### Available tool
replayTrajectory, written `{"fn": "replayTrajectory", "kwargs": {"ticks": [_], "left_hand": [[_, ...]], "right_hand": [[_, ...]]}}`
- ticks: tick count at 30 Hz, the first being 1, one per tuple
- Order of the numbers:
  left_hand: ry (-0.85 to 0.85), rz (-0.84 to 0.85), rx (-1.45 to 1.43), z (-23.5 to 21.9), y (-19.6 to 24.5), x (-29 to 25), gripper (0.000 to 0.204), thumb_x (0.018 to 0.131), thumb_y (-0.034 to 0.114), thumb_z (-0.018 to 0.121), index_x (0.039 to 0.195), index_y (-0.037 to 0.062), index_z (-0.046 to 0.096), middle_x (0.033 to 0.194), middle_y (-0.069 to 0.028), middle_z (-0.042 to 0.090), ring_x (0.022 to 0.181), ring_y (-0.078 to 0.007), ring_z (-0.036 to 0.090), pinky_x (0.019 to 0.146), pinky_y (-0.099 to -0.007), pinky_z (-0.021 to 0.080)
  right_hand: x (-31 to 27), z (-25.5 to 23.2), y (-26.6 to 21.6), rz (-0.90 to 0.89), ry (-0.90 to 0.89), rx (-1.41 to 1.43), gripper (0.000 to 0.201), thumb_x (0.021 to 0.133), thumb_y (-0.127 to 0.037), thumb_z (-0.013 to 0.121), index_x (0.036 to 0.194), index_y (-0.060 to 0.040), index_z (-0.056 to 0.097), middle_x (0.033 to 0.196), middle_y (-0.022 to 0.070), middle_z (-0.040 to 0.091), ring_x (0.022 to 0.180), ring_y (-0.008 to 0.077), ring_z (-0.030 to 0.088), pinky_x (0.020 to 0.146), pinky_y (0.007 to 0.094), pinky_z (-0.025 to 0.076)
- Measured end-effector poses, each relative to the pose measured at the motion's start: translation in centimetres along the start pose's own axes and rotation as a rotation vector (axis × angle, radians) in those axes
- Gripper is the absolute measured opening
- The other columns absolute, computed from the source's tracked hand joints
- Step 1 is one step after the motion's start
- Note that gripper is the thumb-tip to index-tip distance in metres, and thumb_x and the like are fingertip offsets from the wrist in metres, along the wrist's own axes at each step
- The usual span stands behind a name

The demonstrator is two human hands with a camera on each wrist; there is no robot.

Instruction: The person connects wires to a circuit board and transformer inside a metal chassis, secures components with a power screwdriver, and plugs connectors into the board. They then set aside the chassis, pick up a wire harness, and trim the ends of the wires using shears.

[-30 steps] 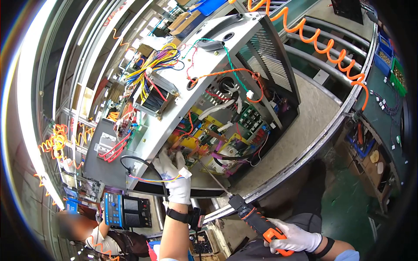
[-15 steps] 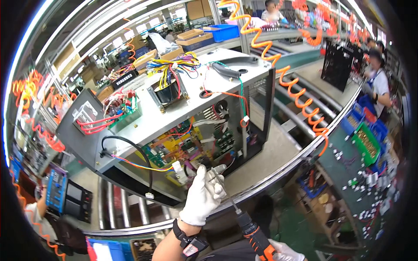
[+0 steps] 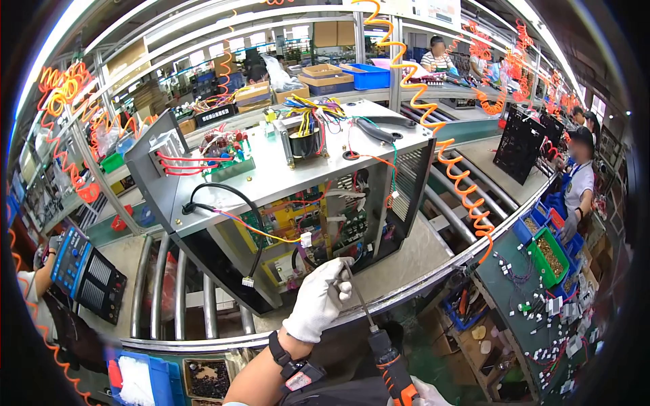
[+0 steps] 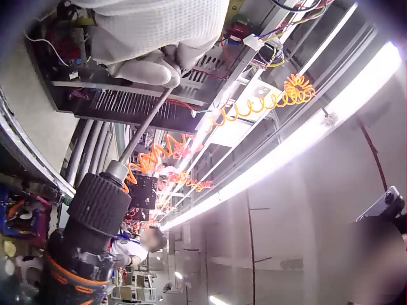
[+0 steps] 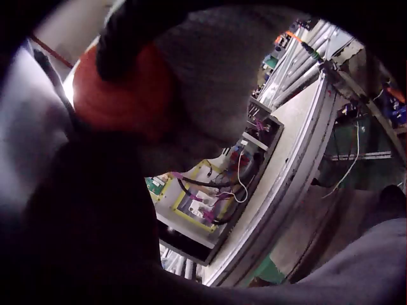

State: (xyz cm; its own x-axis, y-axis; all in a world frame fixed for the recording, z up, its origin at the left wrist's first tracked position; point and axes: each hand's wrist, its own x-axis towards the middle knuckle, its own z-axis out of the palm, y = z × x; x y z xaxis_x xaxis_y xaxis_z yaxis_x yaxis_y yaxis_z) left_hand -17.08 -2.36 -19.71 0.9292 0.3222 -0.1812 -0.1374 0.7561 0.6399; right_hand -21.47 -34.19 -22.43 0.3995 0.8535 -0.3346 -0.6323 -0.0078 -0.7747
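Two white-gloved hands work in front of a metal machine housing (image 3: 237,183) with circuit boards and wires inside. My left hand (image 3: 317,298) pinches the tip end of a long screwdriver bit (image 3: 360,298); the left wrist view shows its gloved fingers (image 4: 149,70) around the bit's end. An orange and black power driver (image 3: 393,369) points up toward that hand, its chuck (image 4: 98,200) large in the left wrist view. At the bottom edge of the head view my right hand (image 3: 430,392) grips the driver's handle, mostly cut off by the frame.
Roller conveyor (image 3: 179,291) runs under and beside the housing. Orange coiled hoses (image 3: 467,189) hang at the right. A green bin (image 3: 547,257) of small parts stands on the right bench. A person (image 3: 581,176) is at the right; a blue panel (image 3: 80,260) is at the left.
My left hand has come out of the housing's lower opening to the bit's tip. The driver has moved left and down in the head view, which has tilted up.
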Motion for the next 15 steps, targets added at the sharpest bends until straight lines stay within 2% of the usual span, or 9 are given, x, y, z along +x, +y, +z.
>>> {"fn": "replayTrajectory", "kwargs": {"ticks": [7,15], "left_hand": [[-0.023,-0.05,-0.219,-0.8,0.0,-0.9,0.026,0.092,0.026,0.061,0.112,0.0087,0.059,0.084,0.0012,0.058,0.066,-0.0083,0.05,0.053,-0.0204,0.042],[0.02,-0.011,-0.229,-0.7,0.0,-1.7,0.025,0.091,0.027,0.062,0.11,0.0099,0.061,0.085,0.0002,0.061,0.066,-0.0096,0.054,0.054,-0.0223,0.044]], "right_hand": [[-0.3,1.6,0.0,0.004,0.04,-0.122,0.094,0.075,-0.053,0.073,0.144,-0.0065,0.029,0.091,0.0093,0.06,0.067,0.0135,0.06,0.058,0.025,0.05],[-0.4,1.8,-0.2,-0.018,0.031,-0.115,0.093,0.076,-0.048,0.073,0.146,-0.0066,0.027,0.092,0.0095,0.061,0.067,0.0139,0.06,0.06,0.0259,0.05]]}}
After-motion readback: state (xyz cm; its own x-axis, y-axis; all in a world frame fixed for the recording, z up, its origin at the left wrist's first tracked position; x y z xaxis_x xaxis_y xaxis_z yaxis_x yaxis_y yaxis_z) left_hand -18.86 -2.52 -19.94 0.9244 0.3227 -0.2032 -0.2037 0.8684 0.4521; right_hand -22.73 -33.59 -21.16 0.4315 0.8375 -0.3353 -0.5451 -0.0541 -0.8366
